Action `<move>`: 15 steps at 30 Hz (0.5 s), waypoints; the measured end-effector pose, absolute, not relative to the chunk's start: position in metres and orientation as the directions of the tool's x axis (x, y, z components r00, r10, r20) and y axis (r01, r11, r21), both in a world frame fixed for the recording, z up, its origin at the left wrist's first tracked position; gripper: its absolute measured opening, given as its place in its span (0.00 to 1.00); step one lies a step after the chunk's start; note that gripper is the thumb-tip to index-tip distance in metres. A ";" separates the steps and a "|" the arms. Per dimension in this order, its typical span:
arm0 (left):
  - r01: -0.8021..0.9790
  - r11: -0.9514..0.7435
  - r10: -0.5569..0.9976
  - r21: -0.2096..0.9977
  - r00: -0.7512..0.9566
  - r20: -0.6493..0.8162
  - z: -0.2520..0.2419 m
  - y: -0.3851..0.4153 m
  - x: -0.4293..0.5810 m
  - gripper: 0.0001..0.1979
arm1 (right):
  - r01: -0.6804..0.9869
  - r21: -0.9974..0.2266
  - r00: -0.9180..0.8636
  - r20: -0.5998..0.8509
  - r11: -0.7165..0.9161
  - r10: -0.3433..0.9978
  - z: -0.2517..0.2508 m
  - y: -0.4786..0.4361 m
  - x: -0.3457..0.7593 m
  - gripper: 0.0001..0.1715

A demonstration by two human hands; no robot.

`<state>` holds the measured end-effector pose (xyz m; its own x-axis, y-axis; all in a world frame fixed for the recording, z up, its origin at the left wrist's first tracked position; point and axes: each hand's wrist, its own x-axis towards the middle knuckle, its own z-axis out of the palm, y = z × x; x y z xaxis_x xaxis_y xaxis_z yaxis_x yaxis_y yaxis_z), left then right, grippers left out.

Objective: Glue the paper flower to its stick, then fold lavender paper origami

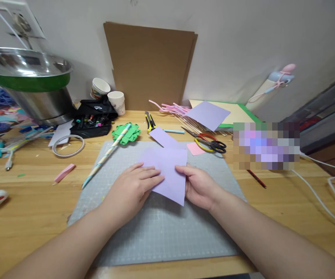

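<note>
Over the grey mat [161, 236], the right hand [200, 186] pinches the purple sheet [171, 182] by its edge, the left hand's [134, 186] fingers lying nearly together across it, thumb hidden from me; light, even pressure should avoid creases.

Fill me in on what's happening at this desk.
A person holds a purple sheet above a gray cutting mat. The right hand pinches its right edge; the left hand lays its fingers across the sheet's left side. A striped stick lies to the left, black-handled scissors beyond on the right.
</note>
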<state>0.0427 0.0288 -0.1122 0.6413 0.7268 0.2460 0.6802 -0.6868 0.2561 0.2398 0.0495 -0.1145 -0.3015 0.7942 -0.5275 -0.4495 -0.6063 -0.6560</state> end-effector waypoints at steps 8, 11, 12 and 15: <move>0.682 -0.657 0.744 0.321 0.657 0.126 -0.116 0.029 0.045 0.21 | 0.457 -0.773 -0.387 0.273 0.440 0.881 -0.100 0.068 0.283 0.40; 0.695 -0.645 0.753 0.316 0.647 0.114 -0.115 0.028 0.046 0.21 | 0.525 -0.430 -0.731 0.215 0.734 0.648 -0.092 0.061 0.293 0.42; 0.697 -0.642 0.755 0.319 0.647 0.104 -0.114 0.027 0.046 0.22 | 0.534 -0.375 -0.770 0.156 0.758 0.619 -0.092 0.058 0.294 0.43; 0.700 -0.624 0.761 0.348 0.645 0.066 -0.113 0.027 0.046 0.23 | 0.599 -0.341 -0.765 0.021 0.724 0.643 -0.097 0.055 0.290 0.36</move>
